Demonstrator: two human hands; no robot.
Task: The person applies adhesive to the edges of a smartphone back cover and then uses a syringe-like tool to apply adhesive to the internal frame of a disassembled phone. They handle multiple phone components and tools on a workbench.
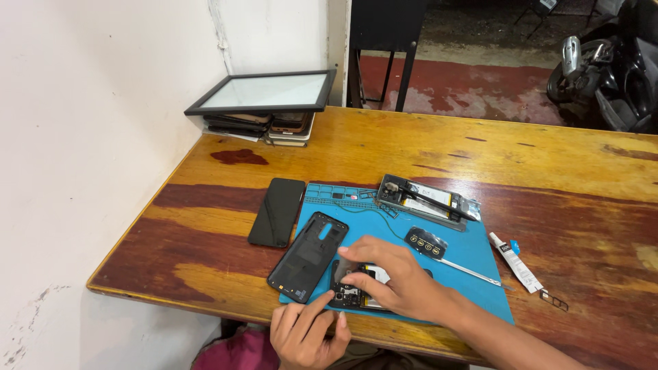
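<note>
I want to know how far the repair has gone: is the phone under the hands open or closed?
Open. The phone shows bare inner parts, and its back cover lies apart beside it on the blue mat.

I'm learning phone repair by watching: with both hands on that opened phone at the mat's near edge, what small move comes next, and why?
Probably lift the loose grey piece clear of the opened phone. The right hand pinches it at the phone's top, while the left hand steadies the lower edge. The back cover already lies aside on the blue mat.
</note>
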